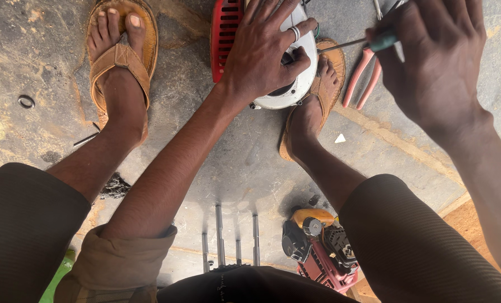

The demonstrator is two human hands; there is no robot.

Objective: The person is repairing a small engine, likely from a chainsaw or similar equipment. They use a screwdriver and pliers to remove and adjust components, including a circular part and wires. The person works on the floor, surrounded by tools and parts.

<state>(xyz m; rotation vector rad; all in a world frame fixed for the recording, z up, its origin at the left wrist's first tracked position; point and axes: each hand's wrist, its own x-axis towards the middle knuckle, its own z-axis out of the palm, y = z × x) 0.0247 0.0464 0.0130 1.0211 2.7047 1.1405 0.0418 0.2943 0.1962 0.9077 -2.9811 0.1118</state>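
The left hand point(264, 53) lies spread, fingers splayed, pressing down on a round white housing point(295, 84) with a ribbed red plastic cover point(223, 36), set on the rough concrete floor point(250, 163) by the right sandal point(324, 84). The right hand point(438, 62) is closed around a screwdriver point(368, 44), its thin metal shaft pointing at the housing. Pink-handled pliers point(362, 78) lie just beside.

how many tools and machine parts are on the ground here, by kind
screwdriver, in the right hand: 1
pliers with pink handles: 1
red and white machine housing, under the left hand: 1
small engine: 1
metal ring: 1
metal rods: 4
total: 9
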